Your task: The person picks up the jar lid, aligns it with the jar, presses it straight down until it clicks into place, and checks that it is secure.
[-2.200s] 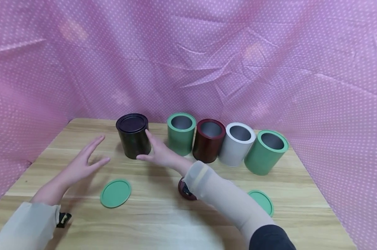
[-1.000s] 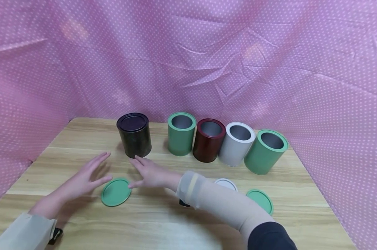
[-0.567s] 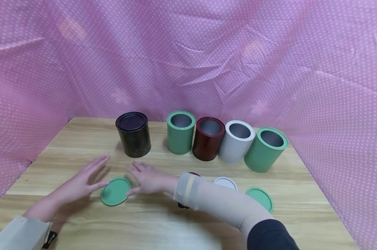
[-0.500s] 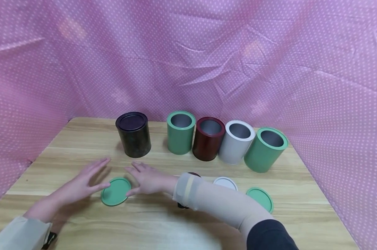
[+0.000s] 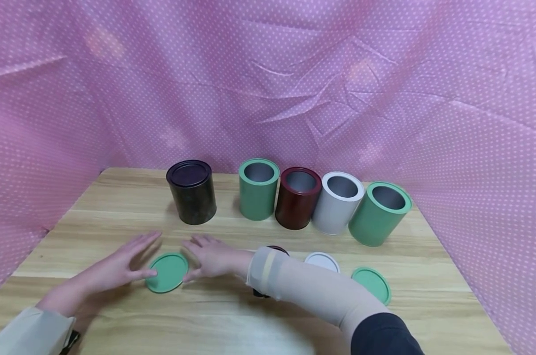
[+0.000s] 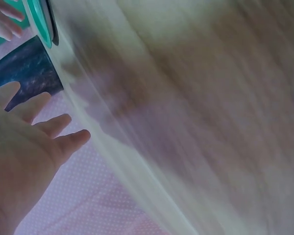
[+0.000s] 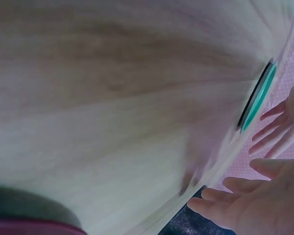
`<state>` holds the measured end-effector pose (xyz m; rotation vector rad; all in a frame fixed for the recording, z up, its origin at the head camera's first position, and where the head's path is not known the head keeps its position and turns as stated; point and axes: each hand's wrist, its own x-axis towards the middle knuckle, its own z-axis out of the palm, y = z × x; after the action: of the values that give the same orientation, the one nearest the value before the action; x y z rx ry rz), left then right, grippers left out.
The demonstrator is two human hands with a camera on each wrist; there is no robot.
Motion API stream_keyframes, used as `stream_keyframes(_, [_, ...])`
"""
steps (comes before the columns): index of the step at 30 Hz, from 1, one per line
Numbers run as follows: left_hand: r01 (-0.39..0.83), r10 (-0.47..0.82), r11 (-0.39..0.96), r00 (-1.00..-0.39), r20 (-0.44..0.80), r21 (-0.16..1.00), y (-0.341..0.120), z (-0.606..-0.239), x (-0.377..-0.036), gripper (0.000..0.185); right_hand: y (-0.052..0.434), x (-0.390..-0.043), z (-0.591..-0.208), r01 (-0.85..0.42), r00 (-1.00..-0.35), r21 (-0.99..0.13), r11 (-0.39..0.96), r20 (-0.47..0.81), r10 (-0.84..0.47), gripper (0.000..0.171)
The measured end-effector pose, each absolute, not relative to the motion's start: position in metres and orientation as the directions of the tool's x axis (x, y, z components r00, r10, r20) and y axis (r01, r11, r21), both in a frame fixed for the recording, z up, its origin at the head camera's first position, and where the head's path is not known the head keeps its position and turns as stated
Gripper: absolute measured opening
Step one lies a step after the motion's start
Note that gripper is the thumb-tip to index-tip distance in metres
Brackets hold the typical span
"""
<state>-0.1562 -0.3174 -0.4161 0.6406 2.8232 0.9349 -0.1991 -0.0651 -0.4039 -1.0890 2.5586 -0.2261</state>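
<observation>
Near edge of the tabletop (image 5: 232, 315): both my forearms lie low, right sleeve (image 5: 312, 291) crossing in from the right.

My left hand (image 5: 117, 264) and right hand (image 5: 210, 256) flank the green lid (image 5: 166, 272), one each side. Fingers (image 5: 145, 241) straight and spread on both, nothing gripped. Left thumb tip sits at the lid's left rim, right thumb at its right rim; real contact or just beside, I can't tell from the head view. Likely reason for the pose: bracketing a thin disc from both edges, since it lies flat and offers nothing to grab from above.

The lid: flat round disc, matte green, slightly raised rim, lying face-flat on the wood. Left wrist view shows it edge-on (image 6: 41, 22), thin with a dark underside line; right wrist view the same (image 7: 257, 103). Both wrist views are blurred.

Right of my forearm: a white lid (image 5: 322, 261) and a second green lid (image 5: 371, 285), flat, apart from each other. A dark red lid (image 5: 276, 249) is mostly hidden behind my sleeve.

Farther back, a row of cans: black can (image 5: 191, 192) with its lid on, standing apart at the left; then green can (image 5: 258, 189), dark red can (image 5: 298, 198), white can (image 5: 337, 202) and another green can (image 5: 378, 214), all open, close together, the last two looking tilted. Lid colours match the open cans.

Behind: pink dotted cloth (image 5: 268, 84).
</observation>
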Motion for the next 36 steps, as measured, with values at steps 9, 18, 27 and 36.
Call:
stream_keyframes(9, [0.39,0.444,0.712,-0.894,0.056,0.584,-0.314,-0.42,-0.147,0.091,-0.061,-0.194,-0.407,-0.665,-0.643,-0.264,0.699,-0.274,-0.715,0.088])
stream_keyframes(18, [0.423,0.457,0.738,-0.887,0.071,0.526,-0.307,-0.426,-0.133,0.088,-0.055,-0.183,-0.409,-0.677,-0.62,-0.275,0.683,-0.287,-0.73,0.086])
stream_keyframes(27, [0.46,0.48,0.76,-0.874,0.081,0.459,-0.305,-0.426,-0.129,0.092,-0.057,-0.176,-0.409,-0.681,-0.634,-0.236,0.693,-0.283,-0.719,0.085])
stream_keyframes(36, [0.419,0.461,0.771,-0.887,0.034,0.479,-0.308,-0.425,-0.128,0.096,-0.065,-0.173,-0.409,-0.668,-0.661,-0.2,0.717,-0.285,-0.695,0.085])
